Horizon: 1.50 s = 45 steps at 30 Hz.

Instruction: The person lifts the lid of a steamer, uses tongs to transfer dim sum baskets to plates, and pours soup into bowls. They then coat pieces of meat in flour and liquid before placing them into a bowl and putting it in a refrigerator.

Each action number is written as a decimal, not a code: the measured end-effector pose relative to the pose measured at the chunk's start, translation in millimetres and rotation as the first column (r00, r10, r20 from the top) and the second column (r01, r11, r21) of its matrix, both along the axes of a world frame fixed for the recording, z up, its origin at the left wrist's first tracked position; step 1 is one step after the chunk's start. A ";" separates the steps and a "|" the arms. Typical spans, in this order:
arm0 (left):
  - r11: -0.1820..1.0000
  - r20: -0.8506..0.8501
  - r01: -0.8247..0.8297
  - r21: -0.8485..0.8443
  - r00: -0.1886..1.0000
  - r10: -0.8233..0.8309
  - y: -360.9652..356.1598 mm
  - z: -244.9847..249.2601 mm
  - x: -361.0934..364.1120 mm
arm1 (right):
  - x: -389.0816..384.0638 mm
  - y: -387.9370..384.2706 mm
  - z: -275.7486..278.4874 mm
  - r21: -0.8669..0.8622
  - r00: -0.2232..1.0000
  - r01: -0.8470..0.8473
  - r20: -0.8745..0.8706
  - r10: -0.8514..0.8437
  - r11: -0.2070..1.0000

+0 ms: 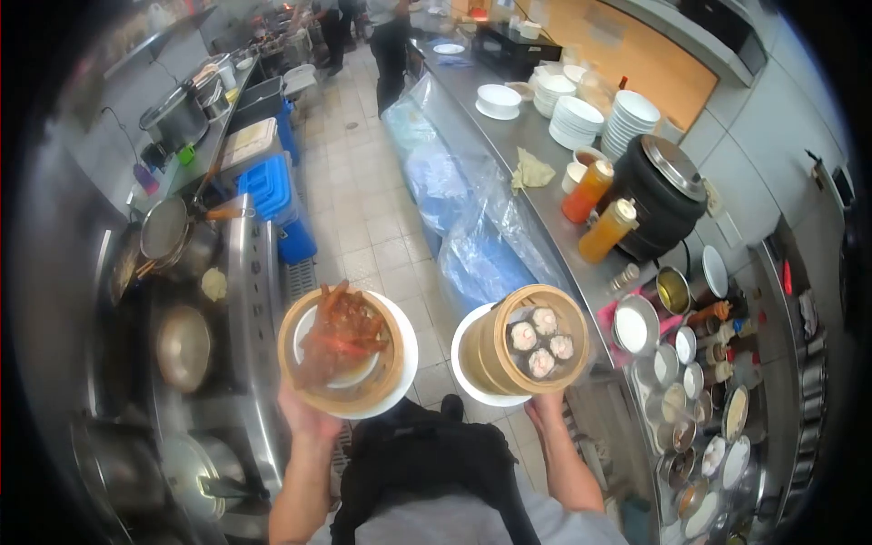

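My left hand [309,420] holds a white plate [406,363] from below. On it stands a round bamboo steamer [292,374] with reddish-brown, glazed pieces of food [341,336] on a small dish. Under a second white plate [463,359] is my right hand [546,409], its fingers partly hidden by the plate. That plate carries a taller bamboo steamer [486,350], tilted in view, with several pale dumplings [541,364] inside. The two plates are apart, side by side in front of my body.
A steel counter [545,213] on the right holds stacked plates [577,123], sauce bottles [607,229] and a black soup warmer [656,195]. Stoves with pans [183,348] line the left. Plastic-covered containers [486,263] edge the tiled aisle [359,195]. People [389,54] stand farther ahead.
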<state>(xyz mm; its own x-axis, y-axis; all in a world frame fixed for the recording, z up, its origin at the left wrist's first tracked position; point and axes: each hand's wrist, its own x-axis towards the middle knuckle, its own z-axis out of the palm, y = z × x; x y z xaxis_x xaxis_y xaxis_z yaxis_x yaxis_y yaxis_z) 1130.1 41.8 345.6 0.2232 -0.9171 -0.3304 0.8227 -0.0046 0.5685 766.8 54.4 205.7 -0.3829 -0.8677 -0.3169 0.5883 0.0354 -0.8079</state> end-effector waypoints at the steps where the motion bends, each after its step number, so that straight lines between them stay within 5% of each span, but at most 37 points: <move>1: 1.000 -0.001 -0.005 0.001 1.000 0.005 -20.5 1.4 1.6 | 5.6 -19.3 1.3 0.000 1.000 -0.004 -0.024 0.004 1.000; 7: 0.973 0.035 0.074 -0.218 0.997 -0.068 -167.6 -6.9 32.9 | 35.3 -130.7 -2.6 0.030 0.996 0.060 -0.071 -0.057 0.998; 10: 0.972 -0.150 0.195 -0.131 0.965 -0.213 -241.8 -6.6 65.8 | 63.5 -173.7 -6.7 0.031 0.997 0.041 -0.061 -0.039 0.999; 14: 0.973 -0.185 0.200 -0.114 0.958 -0.219 -352.8 -18.5 99.9 | 113.8 -239.0 36.0 0.009 0.989 0.142 -0.037 -0.141 0.990; 20: 0.936 -0.024 0.317 -0.152 0.946 -0.324 -488.4 -6.6 97.8 | 148.8 -317.7 13.8 -0.015 0.930 0.342 0.145 -0.337 0.939; 23: 0.932 -0.002 0.348 -0.101 0.937 -0.350 -542.6 -9.9 89.9 | 157.5 -357.6 17.9 0.117 0.925 0.349 0.117 -0.362 0.930; 34: 0.868 0.101 0.432 -0.244 0.902 -0.421 -711.8 -25.5 21.0 | 102.4 -505.3 -10.5 -0.058 0.927 0.373 0.047 -0.371 0.926; 40: 0.895 -0.017 0.383 -0.230 0.917 -0.398 -796.7 -37.1 -14.0 | 54.1 -579.4 -19.4 -0.088 0.918 0.394 0.073 -0.389 0.915; 42: 0.888 0.085 0.399 -0.230 0.917 -0.390 -819.4 -46.7 -20.9 | 45.7 -597.5 -19.5 -0.104 0.921 0.322 -0.196 -0.337 0.941; 45: 0.872 0.092 0.408 -0.272 0.913 -0.398 -862.2 -56.0 -36.1 | 33.7 -630.2 -22.4 -0.100 0.920 0.379 -0.070 -0.386 0.920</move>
